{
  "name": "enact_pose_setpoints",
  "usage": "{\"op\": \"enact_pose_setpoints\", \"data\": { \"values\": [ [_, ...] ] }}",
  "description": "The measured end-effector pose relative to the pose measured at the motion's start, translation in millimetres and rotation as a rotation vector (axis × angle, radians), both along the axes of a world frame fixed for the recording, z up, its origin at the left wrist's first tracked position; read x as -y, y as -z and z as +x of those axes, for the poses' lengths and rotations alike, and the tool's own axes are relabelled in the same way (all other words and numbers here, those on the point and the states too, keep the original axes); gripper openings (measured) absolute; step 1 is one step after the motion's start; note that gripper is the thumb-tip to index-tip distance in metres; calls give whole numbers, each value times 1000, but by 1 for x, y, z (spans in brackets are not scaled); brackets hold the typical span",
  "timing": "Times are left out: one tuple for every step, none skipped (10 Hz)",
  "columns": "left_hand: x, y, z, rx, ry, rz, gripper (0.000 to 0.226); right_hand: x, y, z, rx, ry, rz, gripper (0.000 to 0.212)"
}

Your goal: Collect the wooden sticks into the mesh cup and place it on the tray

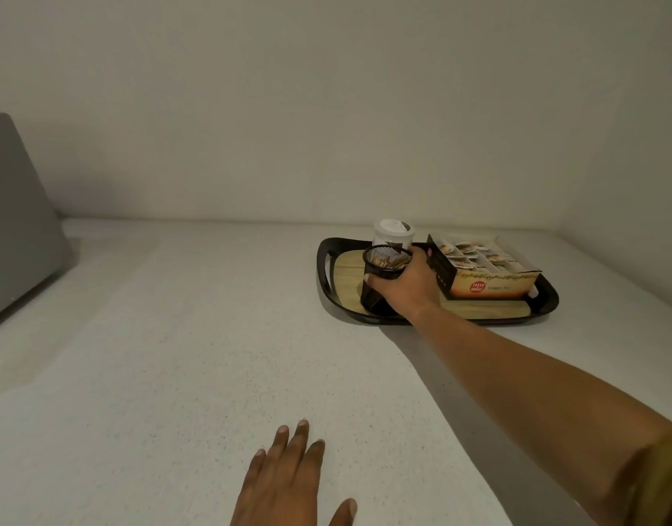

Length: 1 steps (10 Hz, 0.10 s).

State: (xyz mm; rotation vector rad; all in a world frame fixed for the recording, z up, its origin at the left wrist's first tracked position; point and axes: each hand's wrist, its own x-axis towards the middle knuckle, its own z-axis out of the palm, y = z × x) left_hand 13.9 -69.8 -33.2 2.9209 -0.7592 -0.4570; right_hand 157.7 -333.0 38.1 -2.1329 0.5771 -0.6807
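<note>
A black mesh cup (380, 275) stands on the left part of the black tray (324, 273), which has a wood-pattern floor. Wooden sticks (393, 261) lean inside the cup. My right hand (406, 288) reaches across the counter and grips the cup's side, thumb at the front and fingers round the back. Flat on the white counter at the bottom of the view lies my left hand (288, 480), fingers straight, holding nothing.
On the tray behind the cup stands a white lidded jar (393, 231). An open box of sachets (486, 267) fills the tray's right side. A grey laptop lid (11, 218) stands at the far left. Walls close the counter at the back and right.
</note>
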Motion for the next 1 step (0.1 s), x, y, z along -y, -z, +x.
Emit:
{"op": "enact_pose_setpoints", "data": {
  "values": [
    [3, -1, 2, -44, 24, 49, 95, 0, -2, -4, 2, 14, 24, 110]
  ]
}}
